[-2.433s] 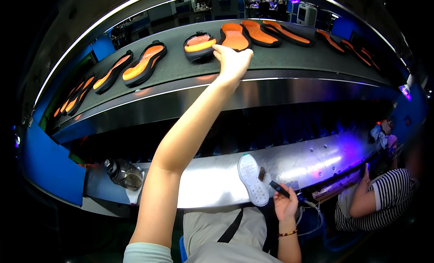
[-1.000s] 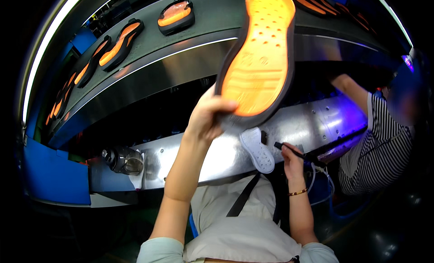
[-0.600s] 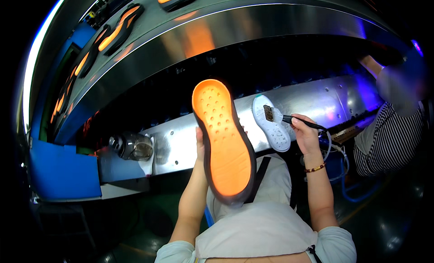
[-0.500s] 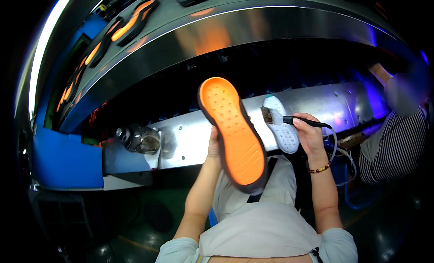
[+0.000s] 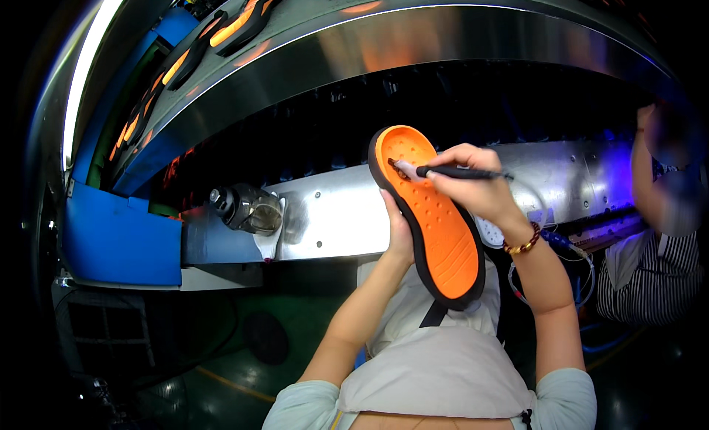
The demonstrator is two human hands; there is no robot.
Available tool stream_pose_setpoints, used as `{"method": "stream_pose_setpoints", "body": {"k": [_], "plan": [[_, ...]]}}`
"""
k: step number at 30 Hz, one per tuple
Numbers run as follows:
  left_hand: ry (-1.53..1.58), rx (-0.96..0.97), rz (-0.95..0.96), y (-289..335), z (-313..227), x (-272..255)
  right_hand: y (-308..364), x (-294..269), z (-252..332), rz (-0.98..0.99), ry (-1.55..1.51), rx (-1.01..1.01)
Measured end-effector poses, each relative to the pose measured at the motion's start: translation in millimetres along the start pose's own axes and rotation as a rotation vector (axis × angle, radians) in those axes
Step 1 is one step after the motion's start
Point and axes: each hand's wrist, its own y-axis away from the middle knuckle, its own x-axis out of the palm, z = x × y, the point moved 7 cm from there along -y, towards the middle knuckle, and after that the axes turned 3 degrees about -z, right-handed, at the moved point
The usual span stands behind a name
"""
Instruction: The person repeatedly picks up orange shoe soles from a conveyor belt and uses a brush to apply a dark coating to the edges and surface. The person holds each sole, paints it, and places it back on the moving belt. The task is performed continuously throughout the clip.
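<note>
Grips a black-handled brush [image 5: 459,172] in the right hand [image 5: 484,190], with bristles at the dimpled far end of a black-rimmed orange sole [image 5: 445,241]. Holds that sole clasped in the left hand [image 5: 399,229], above the near edge of the worktop [image 5: 340,207]. Shows, clockwise from the held sole: between 3 and 4 o'clock, a white sole [image 5: 490,233], mostly hidden by the orange sole and right wrist, then cables [image 5: 559,241] and a co-worker in stripes [image 5: 650,286]; at 9, a dark translucent bottle [image 5: 255,211] beside a white cloth [image 5: 268,242]; between 10 and 11, more soles [image 5: 240,24] on a belt [image 5: 303,20]. Unlike half a second ago, has the brush at the orange sole, not over the white one, and blocks more of the latter.
</note>
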Motion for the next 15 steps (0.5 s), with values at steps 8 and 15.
{"method": "stream_pose_setpoints", "body": {"k": [8,15], "plan": [[-0.027,0.059,-0.101,0.6,-41.7,-43.6,92.4,27.9,-2.4,0.301,0.146,-0.21],[0.171,0.064,0.033,18.2,-27.0,14.3,24.8,-23.5,33.1,0.056,-0.192,-0.088]]}}
